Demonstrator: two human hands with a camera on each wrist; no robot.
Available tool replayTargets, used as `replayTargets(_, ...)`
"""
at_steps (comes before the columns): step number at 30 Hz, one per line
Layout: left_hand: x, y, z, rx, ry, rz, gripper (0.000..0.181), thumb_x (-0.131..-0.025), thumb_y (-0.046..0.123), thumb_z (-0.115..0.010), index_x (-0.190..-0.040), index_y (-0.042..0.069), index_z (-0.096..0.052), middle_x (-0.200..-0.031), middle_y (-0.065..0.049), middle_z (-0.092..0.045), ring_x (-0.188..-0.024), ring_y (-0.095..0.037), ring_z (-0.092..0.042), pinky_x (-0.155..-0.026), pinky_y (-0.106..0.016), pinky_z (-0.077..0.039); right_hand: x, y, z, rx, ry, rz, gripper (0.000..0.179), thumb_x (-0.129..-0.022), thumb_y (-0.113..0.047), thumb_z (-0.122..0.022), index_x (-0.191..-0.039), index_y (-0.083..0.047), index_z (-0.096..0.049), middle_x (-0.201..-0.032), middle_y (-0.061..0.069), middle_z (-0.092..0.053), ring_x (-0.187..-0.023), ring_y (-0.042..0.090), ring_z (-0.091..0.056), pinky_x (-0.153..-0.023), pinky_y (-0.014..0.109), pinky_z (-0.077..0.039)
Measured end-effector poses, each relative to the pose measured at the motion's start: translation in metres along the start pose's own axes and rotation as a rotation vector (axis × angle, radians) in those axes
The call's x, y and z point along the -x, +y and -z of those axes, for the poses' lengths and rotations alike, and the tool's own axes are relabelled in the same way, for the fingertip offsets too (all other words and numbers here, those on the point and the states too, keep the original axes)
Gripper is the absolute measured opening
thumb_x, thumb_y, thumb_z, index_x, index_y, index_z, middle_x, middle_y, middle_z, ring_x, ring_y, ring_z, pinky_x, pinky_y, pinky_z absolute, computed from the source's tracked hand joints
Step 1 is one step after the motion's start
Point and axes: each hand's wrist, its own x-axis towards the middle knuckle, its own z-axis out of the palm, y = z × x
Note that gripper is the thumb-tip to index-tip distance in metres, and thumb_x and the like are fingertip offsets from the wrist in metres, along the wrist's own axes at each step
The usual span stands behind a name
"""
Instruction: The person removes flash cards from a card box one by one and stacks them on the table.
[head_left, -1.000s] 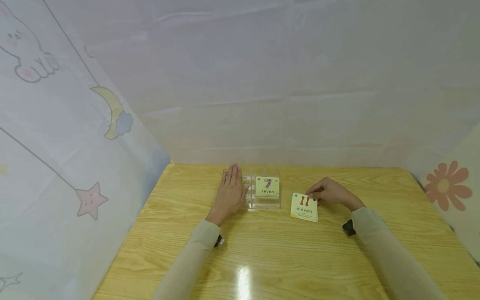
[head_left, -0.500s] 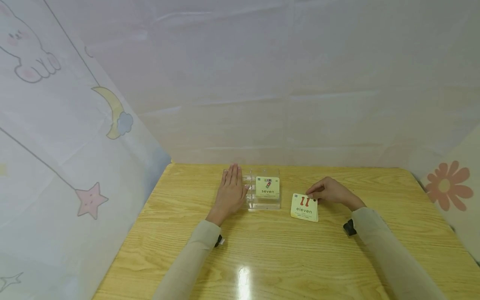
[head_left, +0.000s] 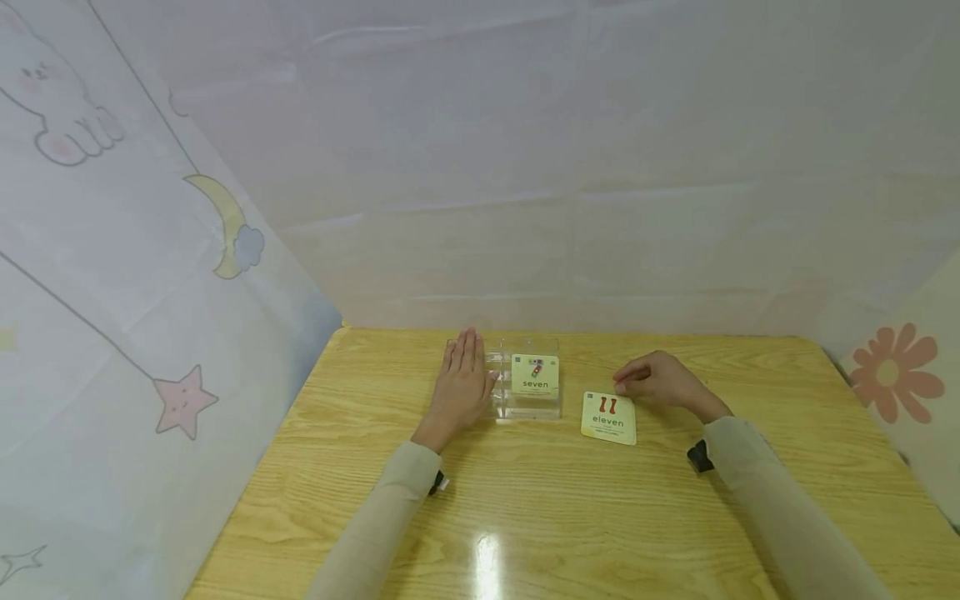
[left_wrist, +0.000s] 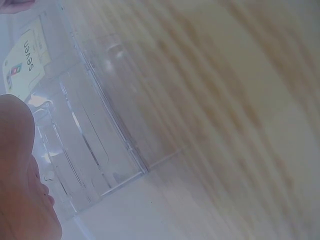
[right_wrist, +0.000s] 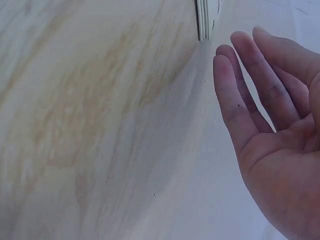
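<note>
My left hand (head_left: 459, 387) lies with straight fingers on the left part of a clear plastic compartment holder (head_left: 532, 412). A pale yellow number card reading "seven" (head_left: 535, 377) rests on the holder's right part. To the right, on the table, lies a small stack of number cards (head_left: 608, 421), its top card reading "eleven" with a red 11. My right hand (head_left: 664, 388) hovers at the stack's far right corner. In the right wrist view its fingers (right_wrist: 272, 90) are loosely bent with nothing held, and the edges of several stacked cards (right_wrist: 202, 20) show beyond the fingertips.
The wooden table (head_left: 570, 517) meets a pale fabric backdrop (head_left: 465, 208) close behind the holder. Another printed cloth panel (head_left: 112, 333) stands along the left side. Each wrist has a small dark device, such as the one (head_left: 701, 457) under the right sleeve.
My right fingers have let go of the "eleven" card's upper right corner and drawn slightly back. The cards now lie more evenly stacked. My left hand has stayed in place.
</note>
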Motion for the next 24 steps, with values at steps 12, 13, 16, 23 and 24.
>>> replayTargets(12,0.001,0.0,0.001,-0.007,-0.01,0.001,0.072,-0.107,0.044,-0.024,-0.157,0.0,0.005,-0.164,-0.014,0.018,-0.155,-0.028,0.012,-0.128,-0.045,0.001,0.002,-0.004,0.001,-0.026,-0.011,-0.001,0.034,-0.093,-0.029,-0.069,-0.12,-0.009,-0.07,-0.119,0.008,-0.072,-0.107,0.024,-0.068,-0.083,0.035,-0.058)
replayTargets(13,0.001,0.0,0.001,-0.007,-0.009,0.001,0.072,-0.107,0.044,-0.023,-0.157,0.0,0.005,-0.164,-0.014,0.018,-0.155,-0.028,0.012,-0.128,-0.045,0.001,0.002,-0.004,0.001,-0.023,-0.011,0.001,0.035,-0.093,-0.03,-0.068,-0.12,-0.008,-0.07,-0.119,0.008,-0.072,-0.107,0.024,-0.067,-0.084,0.035,-0.058)
replayTargets(16,0.001,-0.001,0.0,-0.002,-0.001,-0.002,0.072,-0.107,0.044,-0.023,-0.157,0.0,0.004,-0.164,-0.014,0.017,-0.155,-0.028,0.012,-0.128,-0.045,0.0,0.003,-0.007,0.002,-0.019,-0.001,0.003,0.035,-0.094,-0.03,-0.067,-0.121,-0.008,-0.069,-0.117,0.007,-0.073,-0.105,0.023,-0.068,-0.083,0.036,-0.058)
replayTargets(23,0.001,-0.001,-0.001,0.002,0.014,-0.006,0.071,-0.107,0.044,-0.024,-0.157,0.001,0.003,-0.165,-0.014,0.016,-0.155,-0.028,0.011,-0.128,-0.046,-0.001,0.003,-0.013,0.002,0.002,0.013,0.038,0.037,-0.094,-0.027,-0.067,-0.124,-0.005,-0.067,-0.119,0.012,-0.072,-0.105,0.024,-0.069,-0.084,0.037,-0.059)
replayTargets(24,0.001,-0.001,-0.002,0.003,0.014,-0.006,0.071,-0.107,0.044,-0.024,-0.157,0.001,0.003,-0.165,-0.014,0.016,-0.155,-0.028,0.011,-0.128,-0.046,-0.001,0.003,-0.015,0.002,-0.001,0.017,0.035,0.037,-0.094,-0.027,-0.067,-0.124,-0.005,-0.067,-0.119,0.011,-0.072,-0.106,0.024,-0.069,-0.085,0.038,-0.059)
